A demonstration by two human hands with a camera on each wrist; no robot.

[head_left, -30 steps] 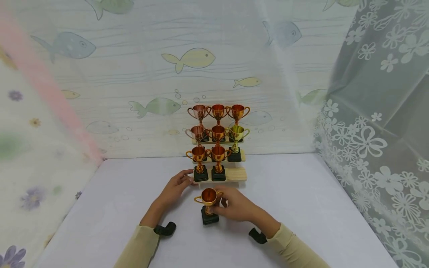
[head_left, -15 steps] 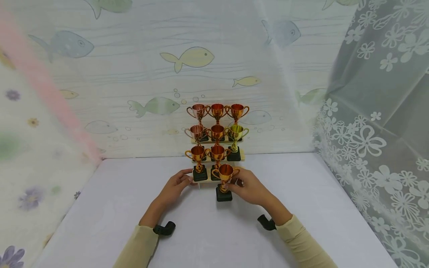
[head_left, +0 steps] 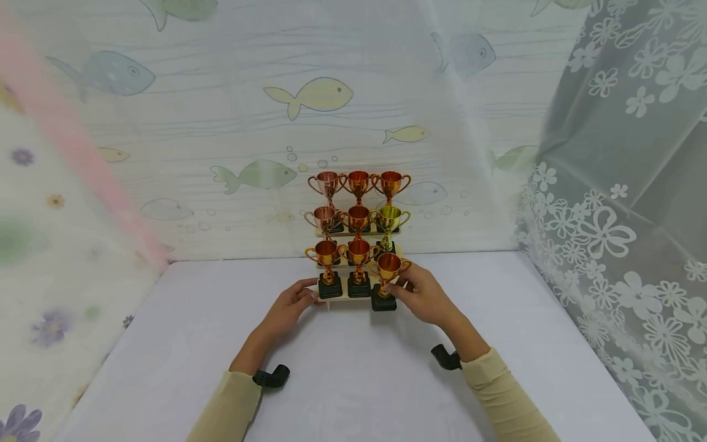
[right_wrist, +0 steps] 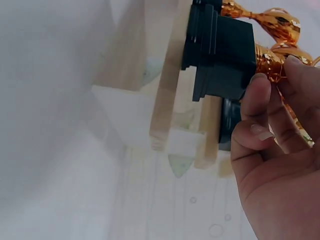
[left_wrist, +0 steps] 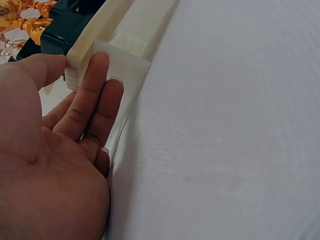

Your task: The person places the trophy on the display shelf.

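My right hand (head_left: pixel 402 287) pinches the stem of a small gold trophy cup (head_left: pixel 389 265) with a black base (head_left: pixel 383 302). It holds the cup upright at the right end of the lowest step of a stepped wooden stand (head_left: pixel 343 299). In the right wrist view the base (right_wrist: pixel 225 50) is against the step's edge (right_wrist: pixel 167 90), and I cannot tell whether it rests there. My left hand (head_left: pixel 309 293) touches the stand's left end with straight fingers (left_wrist: pixel 92 80), next to another trophy's black base (left_wrist: pixel 62 32).
Several more copper, gold and green-gold trophies (head_left: pixel 359 218) fill the stand's three steps, against a fish-patterned backdrop (head_left: pixel 309 95). A lace curtain (head_left: pixel 624 202) hangs at the right. The white tabletop (head_left: pixel 353 380) spreads in front of the stand.
My right hand has carried the gold trophy from the table in front of the stand up and to the right, to the lowest step's right end. The left hand has stayed put.
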